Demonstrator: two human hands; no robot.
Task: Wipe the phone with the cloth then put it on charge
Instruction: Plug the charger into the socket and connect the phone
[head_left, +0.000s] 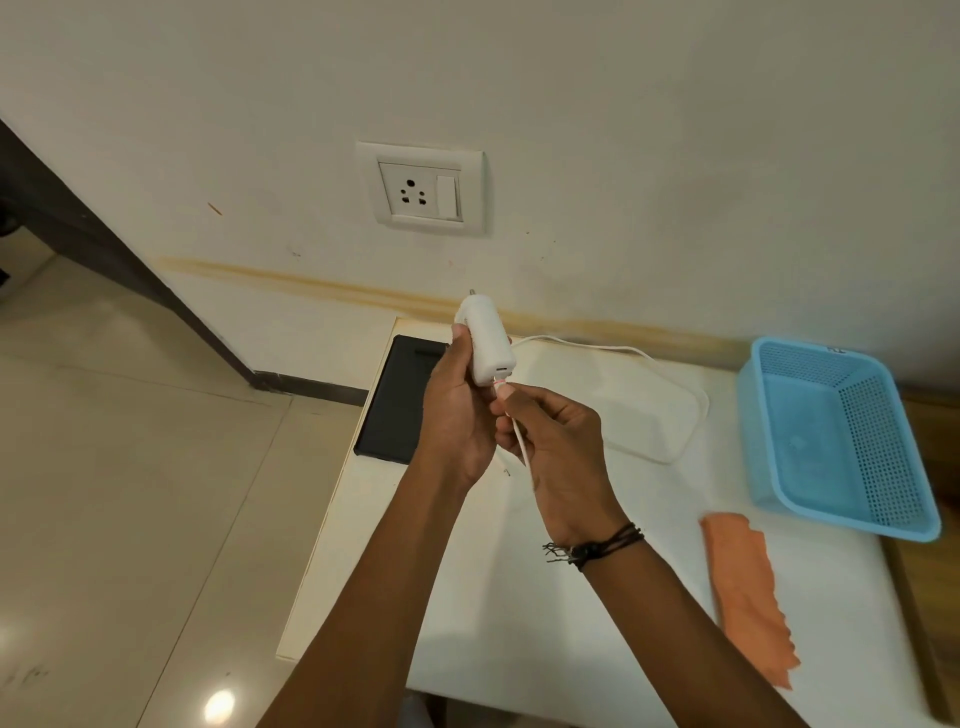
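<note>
My left hand (457, 410) grips a white charger adapter (488, 338) upright above the table, its metal pin pointing up. Between the fingers of my right hand (556, 447) is the plug end of a white cable (608, 349), held right at the adapter's bottom port. Behind my left hand a black phone (400, 400) lies flat on the white table (467, 597), near its far left corner. An orange cloth (748, 597) lies flat at the right side of the table. On the wall above is a white socket (423, 189) with a switch.
A light blue plastic basket (836, 436) stands at the table's right, beside the cloth. A flat white tray (649, 421) rests behind my right hand, with the cable looping round it. Tiled floor lies to the left of the table.
</note>
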